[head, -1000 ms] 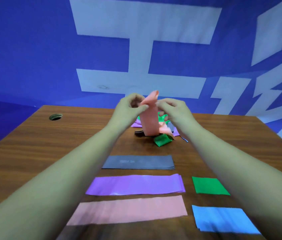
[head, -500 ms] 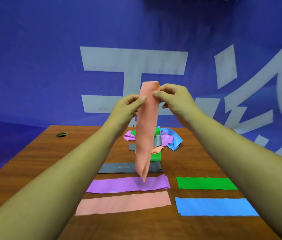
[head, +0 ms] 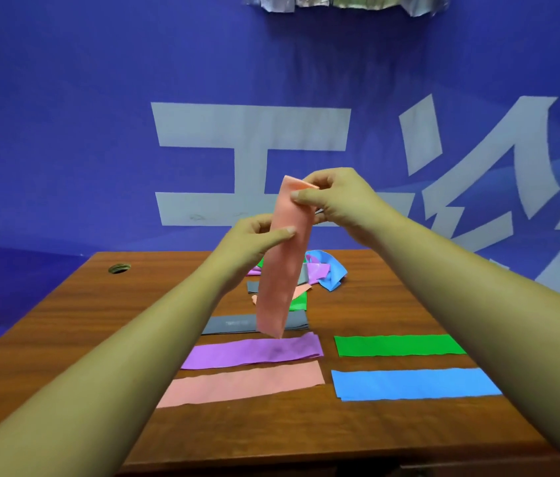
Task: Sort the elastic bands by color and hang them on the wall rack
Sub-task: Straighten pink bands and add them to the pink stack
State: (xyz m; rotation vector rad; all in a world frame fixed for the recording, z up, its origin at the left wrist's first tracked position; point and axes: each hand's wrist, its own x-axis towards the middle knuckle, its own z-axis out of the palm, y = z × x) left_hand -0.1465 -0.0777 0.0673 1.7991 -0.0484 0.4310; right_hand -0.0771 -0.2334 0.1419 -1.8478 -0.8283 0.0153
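A salmon-pink elastic band (head: pixel 282 266) hangs upright above the table. My right hand (head: pixel 333 201) pinches its top end, and my left hand (head: pixel 254 239) pinches its left edge a little lower. Flat on the wooden table (head: pixel 65 325) lie sorted bands: grey (head: pixel 227 324), purple (head: pixel 251 352), pink (head: pixel 244 383), green (head: pixel 397 345) and blue (head: pixel 413 383). A mixed pile of unsorted bands (head: pixel 323 275) sits behind the hanging band, partly hidden by it.
A blue wall with large pale lettering (head: pixel 251 132) rises behind the table. Shiny strips (head: pixel 340 3) show at the top edge of the view. A round cable hole (head: pixel 119 268) sits in the table's far left corner.
Both hands have lifted the pink band out of the pile until it hangs straight. My left hand has slid down from the top end to the band's side edge.
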